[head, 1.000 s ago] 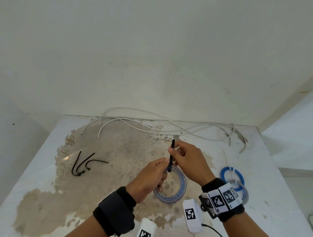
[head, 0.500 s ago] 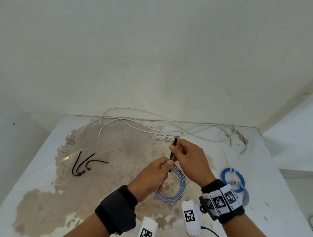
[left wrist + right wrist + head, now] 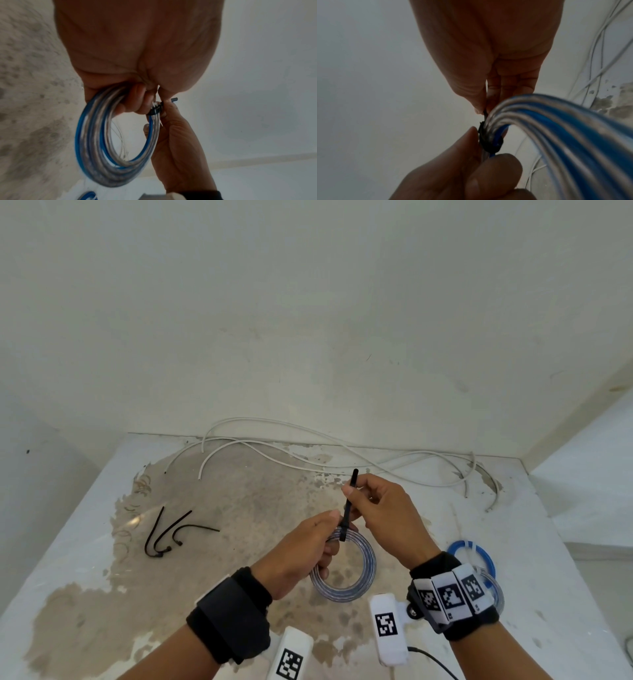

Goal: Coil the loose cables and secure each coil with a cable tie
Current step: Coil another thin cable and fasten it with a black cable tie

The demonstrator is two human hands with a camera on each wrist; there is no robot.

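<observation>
My left hand (image 3: pixel 310 546) grips the top of a coil of clear and blue cable (image 3: pixel 363 580), held above the table. A black cable tie (image 3: pixel 348 505) is wrapped round the coil where I hold it, and its tail stands up. My right hand (image 3: pixel 363 494) pinches that tail between thumb and fingers. In the left wrist view the coil (image 3: pixel 96 155) hangs below my curled fingers, with the tie's band (image 3: pixel 155 110) tight round the strands. The right wrist view shows the black band (image 3: pixel 488 140) round the blue and clear strands (image 3: pixel 556 128).
Long loose white cables (image 3: pixel 308 460) lie along the back wall. Three spare black cable ties (image 3: pixel 171 534) lie on the stained table (image 3: pixel 102 594) at the left. A tied blue coil (image 3: pixel 474 553) and a clear coil (image 3: pixel 498 594) lie at the right, behind my right wrist.
My right hand has pulled the tie's tail up and away from the left hand, and more tail shows between the hands now. The coil has stayed in my left hand.
</observation>
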